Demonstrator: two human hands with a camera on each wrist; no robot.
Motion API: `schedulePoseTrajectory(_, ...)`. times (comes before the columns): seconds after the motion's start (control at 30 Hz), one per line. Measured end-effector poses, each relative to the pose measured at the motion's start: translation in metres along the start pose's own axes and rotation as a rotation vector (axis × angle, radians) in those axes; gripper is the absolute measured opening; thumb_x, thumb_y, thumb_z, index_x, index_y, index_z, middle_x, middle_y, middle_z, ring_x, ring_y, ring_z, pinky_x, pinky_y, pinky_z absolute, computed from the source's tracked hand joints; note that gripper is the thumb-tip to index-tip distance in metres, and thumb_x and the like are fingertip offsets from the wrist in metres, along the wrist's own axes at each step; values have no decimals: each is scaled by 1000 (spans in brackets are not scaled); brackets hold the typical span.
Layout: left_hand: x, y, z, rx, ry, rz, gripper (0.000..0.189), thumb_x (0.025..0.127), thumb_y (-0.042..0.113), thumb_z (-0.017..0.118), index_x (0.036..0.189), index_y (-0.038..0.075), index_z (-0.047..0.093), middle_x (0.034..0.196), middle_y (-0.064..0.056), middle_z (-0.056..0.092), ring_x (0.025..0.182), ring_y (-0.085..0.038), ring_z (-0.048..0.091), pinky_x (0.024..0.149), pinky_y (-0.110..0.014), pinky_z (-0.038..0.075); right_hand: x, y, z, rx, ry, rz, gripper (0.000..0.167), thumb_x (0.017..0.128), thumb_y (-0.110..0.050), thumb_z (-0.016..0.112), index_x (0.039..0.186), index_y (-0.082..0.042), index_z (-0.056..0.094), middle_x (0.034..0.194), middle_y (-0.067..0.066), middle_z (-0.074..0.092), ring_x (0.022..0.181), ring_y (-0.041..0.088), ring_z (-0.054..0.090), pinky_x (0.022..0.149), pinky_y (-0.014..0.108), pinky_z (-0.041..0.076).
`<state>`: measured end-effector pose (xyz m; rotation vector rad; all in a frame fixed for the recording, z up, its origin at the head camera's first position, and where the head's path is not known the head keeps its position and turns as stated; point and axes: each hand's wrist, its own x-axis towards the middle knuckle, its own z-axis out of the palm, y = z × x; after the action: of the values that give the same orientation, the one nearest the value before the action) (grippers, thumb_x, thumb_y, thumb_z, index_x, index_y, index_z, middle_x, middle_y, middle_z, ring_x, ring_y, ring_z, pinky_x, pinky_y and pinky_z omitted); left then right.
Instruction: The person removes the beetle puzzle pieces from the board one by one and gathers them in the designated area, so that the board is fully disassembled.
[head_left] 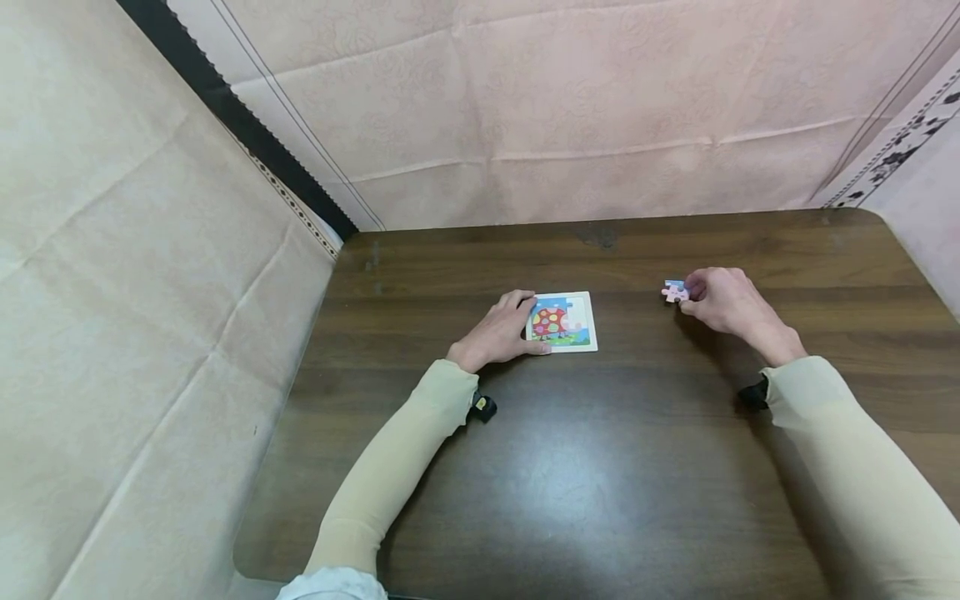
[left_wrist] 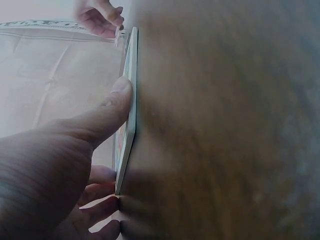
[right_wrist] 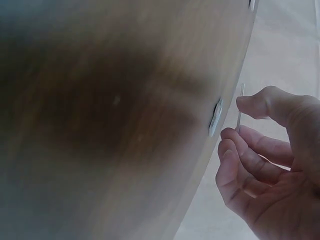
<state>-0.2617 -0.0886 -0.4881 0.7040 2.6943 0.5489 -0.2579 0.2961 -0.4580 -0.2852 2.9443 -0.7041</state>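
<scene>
A small white-framed jigsaw puzzle lies on the table, showing a red shape with yellow spots, blue sky and green grass. My left hand grips its left side, thumb along the near edge and fingers round the far left corner. In the left wrist view the thumb overlaps the frame's rim. Off to the right, my right hand pinches a pink and blue puzzle piece between thumb and fingers. Seen edge-on in the right wrist view, the held piece is thin. Another flat piece lies on the tabletop close by.
The brown wooden table has rounded corners. Pale patterned cloth hangs behind its far edge, and more cloth runs along the left side. A dark band crosses the cloth at the upper left.
</scene>
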Motion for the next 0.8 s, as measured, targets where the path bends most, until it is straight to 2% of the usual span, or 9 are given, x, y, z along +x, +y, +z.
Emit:
schedulePoseTrajectory(0.5, 1, 1, -1, 15, -13, -11, 101, 98, 53, 79, 171, 5, 30, 177, -11, 29, 160, -29, 32, 136, -48, 30, -11, 15, -1, -23, -35, -26, 32, 96, -12, 75, 119, 10, 72, 105, 26, 78, 100, 41, 72, 91, 60, 55)
schedulePoseTrajectory(0.8, 2, 1, 0, 21, -9, -5, 100, 98, 53, 79, 171, 5, 31, 178, -10, 28, 160, -28, 32, 136, -48, 30, -13, 18, 0, -38, -32, -61, 31, 93, -12, 79, 115, 8, 74, 98, 20, 78, 94, 33, 73, 84, 45, 54)
